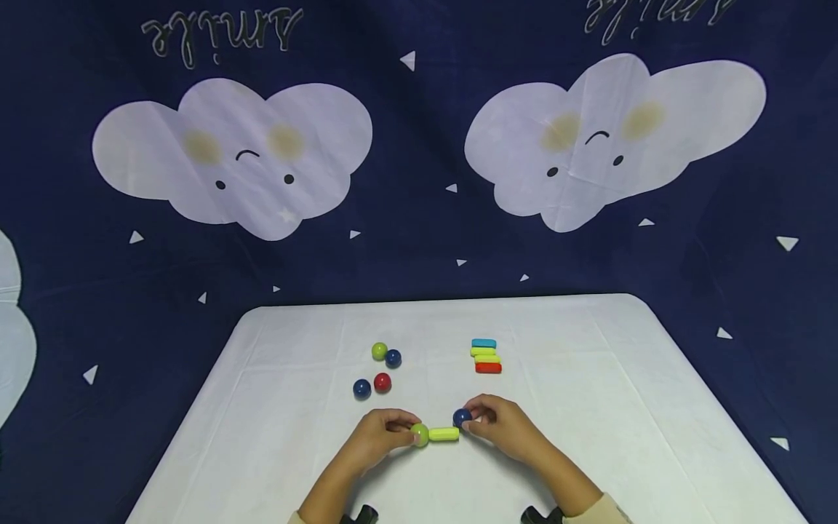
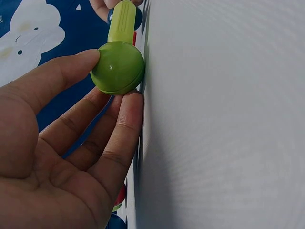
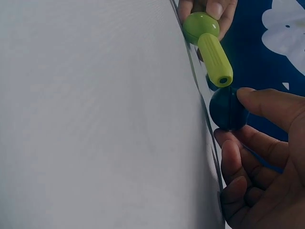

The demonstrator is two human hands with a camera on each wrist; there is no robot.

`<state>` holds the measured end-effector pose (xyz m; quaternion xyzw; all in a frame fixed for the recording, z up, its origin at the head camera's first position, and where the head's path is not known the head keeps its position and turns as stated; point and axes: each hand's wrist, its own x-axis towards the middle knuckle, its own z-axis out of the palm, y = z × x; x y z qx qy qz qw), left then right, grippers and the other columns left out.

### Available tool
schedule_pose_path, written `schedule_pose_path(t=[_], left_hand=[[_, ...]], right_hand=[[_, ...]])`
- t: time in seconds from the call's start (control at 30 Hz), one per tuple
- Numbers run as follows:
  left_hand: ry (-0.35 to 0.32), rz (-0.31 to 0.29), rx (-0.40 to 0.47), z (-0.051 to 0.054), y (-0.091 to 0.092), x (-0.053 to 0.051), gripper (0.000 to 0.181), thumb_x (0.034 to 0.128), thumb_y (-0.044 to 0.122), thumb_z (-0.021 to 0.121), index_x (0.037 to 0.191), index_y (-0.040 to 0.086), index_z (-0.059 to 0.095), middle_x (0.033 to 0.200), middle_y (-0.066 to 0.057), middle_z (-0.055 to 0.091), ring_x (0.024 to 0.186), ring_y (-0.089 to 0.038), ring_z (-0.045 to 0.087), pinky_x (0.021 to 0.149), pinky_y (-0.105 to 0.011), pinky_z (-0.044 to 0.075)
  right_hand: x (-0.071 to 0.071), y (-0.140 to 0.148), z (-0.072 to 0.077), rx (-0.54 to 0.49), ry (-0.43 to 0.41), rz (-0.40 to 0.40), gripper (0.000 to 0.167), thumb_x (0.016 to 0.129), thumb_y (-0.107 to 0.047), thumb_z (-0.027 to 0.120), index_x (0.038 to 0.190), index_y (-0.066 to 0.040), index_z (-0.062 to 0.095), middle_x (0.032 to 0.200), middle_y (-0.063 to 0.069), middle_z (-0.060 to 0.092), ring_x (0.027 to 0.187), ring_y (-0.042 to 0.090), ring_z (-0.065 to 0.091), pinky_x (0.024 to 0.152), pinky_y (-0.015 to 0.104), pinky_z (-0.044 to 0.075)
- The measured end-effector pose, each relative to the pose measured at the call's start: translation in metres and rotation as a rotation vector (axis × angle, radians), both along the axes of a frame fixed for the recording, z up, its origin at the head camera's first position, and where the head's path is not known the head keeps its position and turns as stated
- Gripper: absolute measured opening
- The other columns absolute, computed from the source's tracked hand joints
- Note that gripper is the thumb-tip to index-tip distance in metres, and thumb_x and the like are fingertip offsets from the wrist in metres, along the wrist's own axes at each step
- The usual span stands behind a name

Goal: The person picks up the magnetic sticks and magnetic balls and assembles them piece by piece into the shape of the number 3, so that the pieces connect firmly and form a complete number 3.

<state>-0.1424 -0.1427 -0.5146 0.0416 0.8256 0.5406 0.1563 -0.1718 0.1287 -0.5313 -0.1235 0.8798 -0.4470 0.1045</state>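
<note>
My left hand [image 1: 382,439] pinches a green ball [image 2: 117,67] between thumb and fingertips, low over the white table. A yellow-green rod [image 1: 444,434] extends rightward from that ball, its near end against it. In the right wrist view the rod's free end shows a small dark hole. My right hand [image 1: 504,424] pinches a dark blue ball [image 3: 228,109] between thumb and fingers. This ball is close to the rod's free end; whether they touch I cannot tell.
Farther back on the white table [image 1: 262,407] lie another green ball [image 1: 380,351], two blue balls [image 1: 362,389] and a red ball [image 1: 382,382]. To their right, a blue rod [image 1: 484,343], yellow rods [image 1: 487,359] and a red rod [image 1: 488,368] are lined up.
</note>
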Motion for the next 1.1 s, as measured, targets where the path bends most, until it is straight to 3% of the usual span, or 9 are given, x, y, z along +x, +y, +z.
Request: schedule_pose_path(t=[1.1], left_hand=[[-0.018,0.005,-0.012,-0.001,0.0,-0.002,0.028,0.0824,0.019,0.082,0.108,0.009,0.076,0.093,-0.001,0.076,0.086,-0.01,0.066,0.076,-0.027,0.053]], right_hand=[[0.015,0.014,-0.001,-0.049,-0.039,0.058,0.031,0.086,-0.034,0.08,0.11,-0.017,0.071,0.093,-0.007,0.067,0.075,0.005,0.054,0.064,0.021,0.045]])
